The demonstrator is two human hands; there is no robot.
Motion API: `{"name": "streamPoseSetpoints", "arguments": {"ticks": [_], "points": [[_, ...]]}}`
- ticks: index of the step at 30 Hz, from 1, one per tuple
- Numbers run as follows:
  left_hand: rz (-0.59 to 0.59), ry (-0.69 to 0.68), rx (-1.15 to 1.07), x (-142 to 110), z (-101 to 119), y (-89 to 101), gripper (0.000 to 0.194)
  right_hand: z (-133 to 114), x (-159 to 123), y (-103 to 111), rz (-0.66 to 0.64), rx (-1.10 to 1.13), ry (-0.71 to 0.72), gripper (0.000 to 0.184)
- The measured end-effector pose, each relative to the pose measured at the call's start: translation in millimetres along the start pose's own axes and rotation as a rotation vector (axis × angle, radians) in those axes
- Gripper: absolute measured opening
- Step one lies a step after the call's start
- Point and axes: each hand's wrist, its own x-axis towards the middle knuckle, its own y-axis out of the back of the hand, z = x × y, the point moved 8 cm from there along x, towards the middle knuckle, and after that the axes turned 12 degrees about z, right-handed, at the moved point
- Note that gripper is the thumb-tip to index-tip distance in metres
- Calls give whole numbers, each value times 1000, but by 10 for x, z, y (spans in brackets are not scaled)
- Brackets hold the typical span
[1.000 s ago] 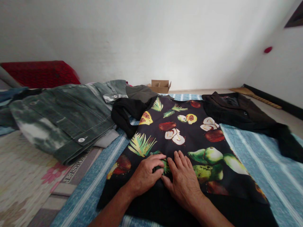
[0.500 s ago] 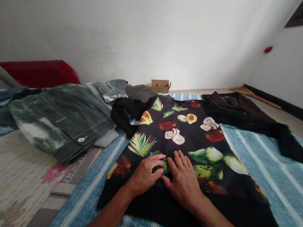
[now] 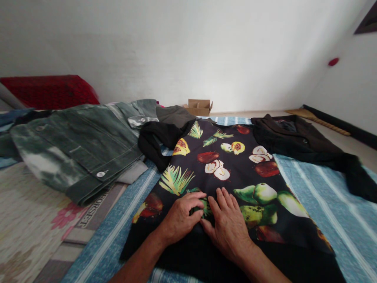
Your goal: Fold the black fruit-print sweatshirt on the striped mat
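Note:
A black sweatshirt with a fruit and leaf print (image 3: 218,157) lies spread out, front side up, its neckline away from me and its black hem toward me. My left hand (image 3: 182,216) rests on the lower middle of the print, fingers loosely curved, thumb apart from the forefinger. Beside it, my right hand (image 3: 228,220) lies flat on the same fabric with the fingers stretched forward. Neither hand grips the cloth. Both long black sleeves spread out to the sides, the left one bent back on itself.
Under the sweatshirt is a blue striped sheet (image 3: 112,232). A green-white denim jacket (image 3: 82,149) lies at left on a floral mat (image 3: 32,216). A dark brown garment (image 3: 297,133) touches the right sleeve. Near the wall stand a small cardboard box (image 3: 199,107) and a red cloth-covered thing (image 3: 50,92).

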Motion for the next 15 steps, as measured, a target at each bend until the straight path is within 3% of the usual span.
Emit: {"name": "streamPoseSetpoints", "arguments": {"ticks": [15], "points": [[-4, 6, 10, 3, 2, -4, 17, 6, 1, -7, -8, 5, -5, 58]]}}
